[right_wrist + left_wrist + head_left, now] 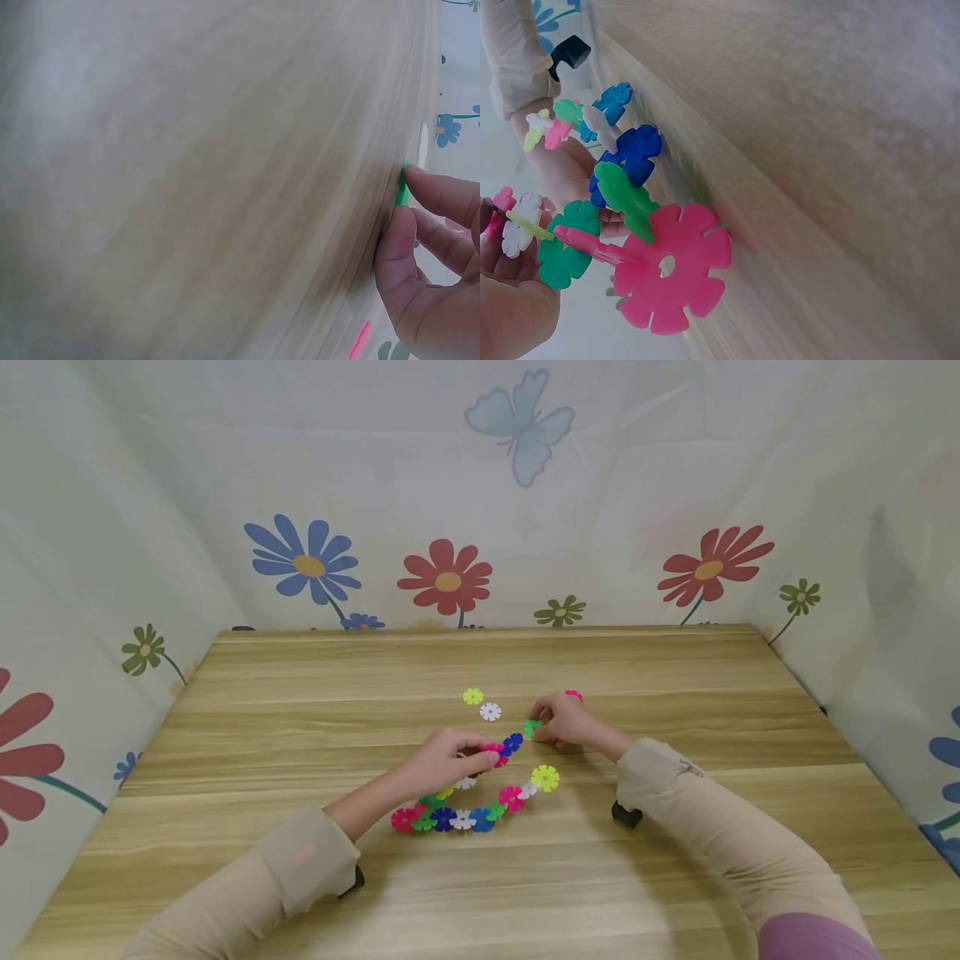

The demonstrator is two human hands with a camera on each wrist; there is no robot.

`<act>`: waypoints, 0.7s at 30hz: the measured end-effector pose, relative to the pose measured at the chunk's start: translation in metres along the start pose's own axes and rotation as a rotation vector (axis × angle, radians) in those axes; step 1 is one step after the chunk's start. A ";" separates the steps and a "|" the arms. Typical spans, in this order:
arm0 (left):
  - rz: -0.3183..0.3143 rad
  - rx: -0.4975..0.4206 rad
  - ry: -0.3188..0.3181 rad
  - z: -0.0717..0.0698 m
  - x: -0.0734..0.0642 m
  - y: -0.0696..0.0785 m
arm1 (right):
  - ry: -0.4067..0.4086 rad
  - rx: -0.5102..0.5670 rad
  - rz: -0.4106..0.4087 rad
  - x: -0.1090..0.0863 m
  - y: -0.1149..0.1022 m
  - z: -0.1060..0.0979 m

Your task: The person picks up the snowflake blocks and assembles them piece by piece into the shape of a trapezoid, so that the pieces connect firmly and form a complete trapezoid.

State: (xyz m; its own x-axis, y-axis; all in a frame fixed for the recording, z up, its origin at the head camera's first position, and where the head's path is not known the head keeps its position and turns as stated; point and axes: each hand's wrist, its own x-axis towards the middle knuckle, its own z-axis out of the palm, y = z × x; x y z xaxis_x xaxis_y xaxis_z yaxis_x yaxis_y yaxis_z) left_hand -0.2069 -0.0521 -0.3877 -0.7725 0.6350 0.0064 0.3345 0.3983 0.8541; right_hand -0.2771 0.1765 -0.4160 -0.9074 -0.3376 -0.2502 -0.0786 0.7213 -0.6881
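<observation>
My left hand point(442, 762) pinches a chain of interlocking plastic flower discs near one end, where a pink disc and a dark blue disc point(513, 743) stick out past the fingertips. From there the chain curves round in a loop, through a large pink disc point(671, 270), to a yellow disc point(545, 778) at its other end. Part of it is hidden behind the left hand. Beyond the blue disc, my right hand point(570, 720) pinches a single green disc point(532, 728) between thumb and forefinger, low over the tabletop. A small gap separates green from blue.
Behind the hands, a loose yellow disc point(472, 696) and a white disc point(491, 712) lie flat on the wooden table point(300, 668). A pink disc point(574, 695) is partly covered by the right hand. Flower-printed cloth point(360, 460) surrounds the table's back and sides.
</observation>
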 end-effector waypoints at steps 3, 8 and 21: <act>-0.004 0.007 0.003 0.000 -0.001 0.005 | 0.001 -0.022 0.001 0.000 0.000 0.001; -0.018 -0.002 0.002 -0.001 -0.003 0.009 | 0.003 -0.032 -0.009 -0.001 -0.001 0.001; -0.035 0.006 0.017 0.001 0.000 0.001 | -0.008 0.066 -0.054 -0.004 0.006 -0.002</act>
State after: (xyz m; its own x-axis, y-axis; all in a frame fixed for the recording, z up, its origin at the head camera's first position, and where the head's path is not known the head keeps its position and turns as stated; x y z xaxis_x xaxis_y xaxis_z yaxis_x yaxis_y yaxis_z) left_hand -0.2058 -0.0516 -0.3871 -0.7929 0.6092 -0.0140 0.3105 0.4237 0.8509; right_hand -0.2744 0.1837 -0.4180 -0.8992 -0.3799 -0.2171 -0.0994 0.6604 -0.7443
